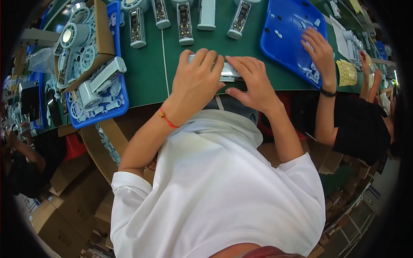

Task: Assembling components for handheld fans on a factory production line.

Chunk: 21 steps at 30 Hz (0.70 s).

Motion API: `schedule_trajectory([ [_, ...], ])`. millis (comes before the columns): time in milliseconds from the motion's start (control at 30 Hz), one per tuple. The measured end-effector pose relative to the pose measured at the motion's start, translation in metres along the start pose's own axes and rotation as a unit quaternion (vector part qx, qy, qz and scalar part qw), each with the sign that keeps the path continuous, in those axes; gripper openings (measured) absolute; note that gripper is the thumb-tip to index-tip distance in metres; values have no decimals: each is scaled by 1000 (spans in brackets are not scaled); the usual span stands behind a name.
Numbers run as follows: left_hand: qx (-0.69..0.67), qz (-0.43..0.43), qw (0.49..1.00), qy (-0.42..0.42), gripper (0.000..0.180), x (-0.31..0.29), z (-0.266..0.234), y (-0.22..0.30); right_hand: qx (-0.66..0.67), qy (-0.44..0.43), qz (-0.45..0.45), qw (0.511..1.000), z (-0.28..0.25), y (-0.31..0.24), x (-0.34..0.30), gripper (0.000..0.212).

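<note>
Near the front edge of the green table, both my hands are closed around a pale blue handheld fan part [228, 72]; a whitish inner section of it shows between them. My left hand [195, 84] lies over its left side, fingers bent, hiding most of it. From the other side my right hand [254, 81] grips it, thumb below and fingers on top. Beyond my hands stand several handheld fans with opened handles [185, 23], their circuit boards showing. One handle [207, 15] among them shows a plain pale blue face.
At left, a blue tray [124, 92] holds pale blue fan parts and a cardboard box [105, 32] full of more. At right lies another blue tray [275, 32] with small parts; a co-worker's hand [320, 53] reaches over it. A yellow note [346, 73] lies beyond.
</note>
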State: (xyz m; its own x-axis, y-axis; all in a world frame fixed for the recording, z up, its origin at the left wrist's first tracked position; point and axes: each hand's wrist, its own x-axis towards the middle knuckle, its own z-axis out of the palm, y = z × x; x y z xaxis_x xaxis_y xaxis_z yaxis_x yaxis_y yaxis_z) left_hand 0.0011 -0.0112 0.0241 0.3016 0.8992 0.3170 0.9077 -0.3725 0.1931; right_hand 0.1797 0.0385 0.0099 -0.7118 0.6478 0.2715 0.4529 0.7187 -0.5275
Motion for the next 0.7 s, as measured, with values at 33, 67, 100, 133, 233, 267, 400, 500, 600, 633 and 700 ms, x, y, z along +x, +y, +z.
schedule_trajectory([
  [33,-3,3,1000,-5,59,0,1,0,-18,25,-2,1000,3,-2,-2,62],
  [67,14,18,1000,8,53,2,2,-1,-35,50,-5,998,7,-4,-5,62],
  [100,31,32,999,21,48,2,3,-2,-33,50,0,998,11,-5,-7,62],
  [133,29,32,999,17,48,4,3,-2,-32,77,-8,996,16,-4,-7,61],
  [233,46,37,998,22,40,6,8,-2,-28,111,-4,993,22,-4,-7,58],
  [267,65,44,996,33,37,6,10,-2,-27,118,6,993,23,-5,-7,57],
  [400,63,50,996,45,33,6,10,-1,-27,130,12,991,27,-4,-8,55],
  [500,62,59,994,61,34,3,11,-3,-32,140,-6,990,26,-4,-6,53],
  [600,59,74,995,41,37,2,8,-7,-38,110,4,993,21,-8,-5,53],
  [633,61,75,994,42,37,2,8,-8,-33,111,3,993,19,-9,-6,53],
  [700,20,88,994,59,35,1,8,-10,-27,114,-1,993,19,-12,-6,53],
])
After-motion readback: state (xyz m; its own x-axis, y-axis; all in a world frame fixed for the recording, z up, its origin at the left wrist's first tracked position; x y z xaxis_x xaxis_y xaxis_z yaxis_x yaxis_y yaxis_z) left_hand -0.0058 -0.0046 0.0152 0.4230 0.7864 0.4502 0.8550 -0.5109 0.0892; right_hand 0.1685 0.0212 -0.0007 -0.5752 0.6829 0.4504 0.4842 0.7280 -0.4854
